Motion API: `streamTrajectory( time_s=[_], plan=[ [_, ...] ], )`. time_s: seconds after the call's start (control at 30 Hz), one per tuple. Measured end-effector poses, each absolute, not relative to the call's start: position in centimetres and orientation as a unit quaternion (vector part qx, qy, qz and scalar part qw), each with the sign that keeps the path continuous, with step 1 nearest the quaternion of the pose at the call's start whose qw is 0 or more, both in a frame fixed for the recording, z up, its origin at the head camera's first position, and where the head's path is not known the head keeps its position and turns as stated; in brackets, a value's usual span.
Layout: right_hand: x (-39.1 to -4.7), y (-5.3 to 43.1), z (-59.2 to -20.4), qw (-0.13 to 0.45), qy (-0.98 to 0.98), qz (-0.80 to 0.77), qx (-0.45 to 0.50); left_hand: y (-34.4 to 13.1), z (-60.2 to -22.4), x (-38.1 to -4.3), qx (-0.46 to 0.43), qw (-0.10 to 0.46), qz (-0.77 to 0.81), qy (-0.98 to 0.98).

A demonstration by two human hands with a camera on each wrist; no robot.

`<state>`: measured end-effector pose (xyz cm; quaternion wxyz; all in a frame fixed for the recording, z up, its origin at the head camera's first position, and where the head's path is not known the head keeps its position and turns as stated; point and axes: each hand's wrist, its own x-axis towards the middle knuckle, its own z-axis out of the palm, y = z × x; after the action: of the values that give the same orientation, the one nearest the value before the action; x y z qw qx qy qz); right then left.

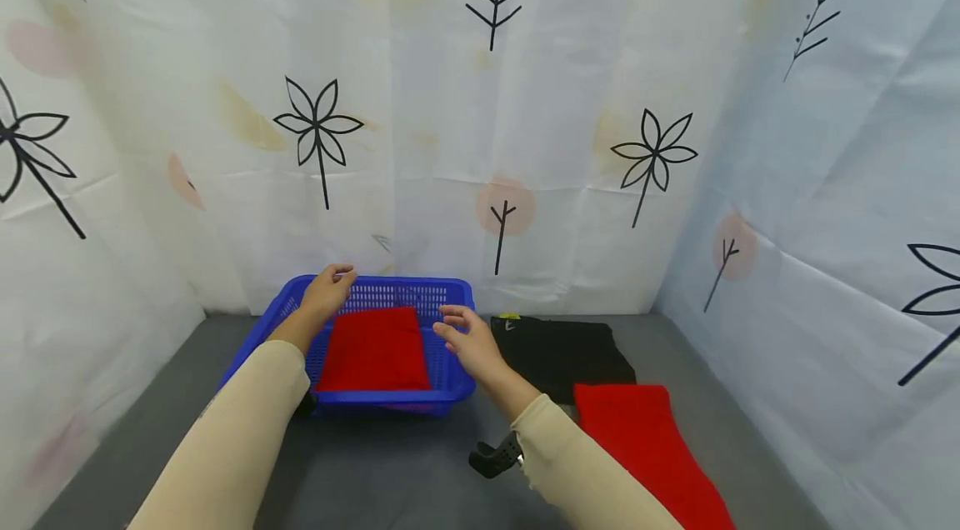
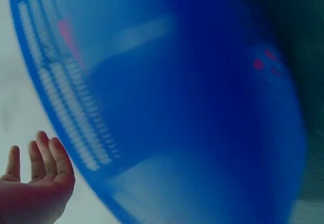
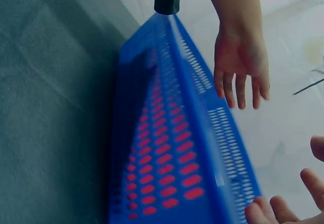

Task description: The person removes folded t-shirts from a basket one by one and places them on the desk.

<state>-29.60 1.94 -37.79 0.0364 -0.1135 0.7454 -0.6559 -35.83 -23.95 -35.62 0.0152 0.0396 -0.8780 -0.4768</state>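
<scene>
A blue plastic basket [image 1: 390,398] with slotted walls stands on the grey table, and a folded red cloth [image 1: 375,351] lies inside it. My left hand [image 1: 327,294] is over the basket's back left part, fingers loosely bent around nothing. Near the right rim hovers my right hand [image 1: 471,342], also holding nothing. In the left wrist view, the left hand [image 2: 43,178] appears beside the blurred basket wall [image 2: 152,107]. The right wrist view shows red cloth through the basket's slots [image 3: 167,158], with fingers of the right hand [image 3: 293,203] at the lower corner.
Right of the basket lies a folded black cloth [image 1: 562,355] with a small yellow mark. A second red cloth [image 1: 645,447] lies in front of it, partly behind my right sleeve [image 1: 585,467]. Patterned white curtains [image 1: 420,113] enclose the table's back and sides.
</scene>
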Motion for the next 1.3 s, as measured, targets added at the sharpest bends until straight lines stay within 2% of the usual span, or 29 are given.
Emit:
streamTrajectory(
  time_s=[0.13, 0.3, 0.83, 1.3],
  plan=[
    [-29.8, 0.2, -38.9, 0.095, 0.731, -0.672, -0.078, -26.1, -37.3, -35.4, 0.064, -0.006, -0.466, -0.883],
    [-30.1, -1.2, -39.3, 0.137, 0.739, -0.658, -0.043, -27.2, -39.2, -35.4, 0.078, -0.022, -0.484, -0.871],
    [-31.5, -2.4, -40.7, 0.221, 0.753, -0.619, 0.006, -27.2, -43.3, -36.3, 0.101, -0.119, -0.566, -0.809],
    [-32.2, -2.7, -41.3, 0.276, 0.79, -0.547, -0.017, -26.9, -43.7, -36.4, 0.08, -0.143, -0.534, -0.829]
  ],
)
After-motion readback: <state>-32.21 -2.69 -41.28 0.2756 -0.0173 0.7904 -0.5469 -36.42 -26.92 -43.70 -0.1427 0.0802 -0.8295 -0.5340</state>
